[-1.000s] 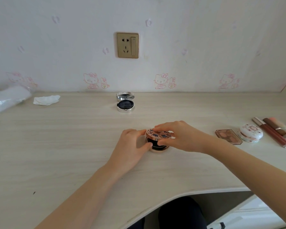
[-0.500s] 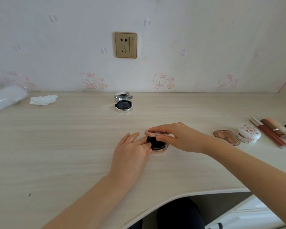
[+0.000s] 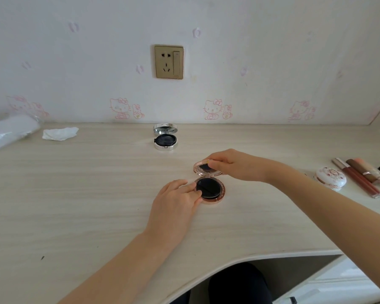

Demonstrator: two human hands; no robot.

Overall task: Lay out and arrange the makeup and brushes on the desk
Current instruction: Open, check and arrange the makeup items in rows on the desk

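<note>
Rose-gold compact [image 3: 211, 191] opened at centre of desk [image 3: 75, 194]; base touched at left rim by straight fingers of left hand [image 3: 173, 205]; lid [image 3: 201, 168], tilted back behind base, pinched at its rim by right hand [image 3: 235, 165].

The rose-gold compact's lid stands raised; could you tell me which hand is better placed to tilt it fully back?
Probably the right: the right hand pinches the lid at its rim, while the left hand rests on the base, steadying it.
</note>
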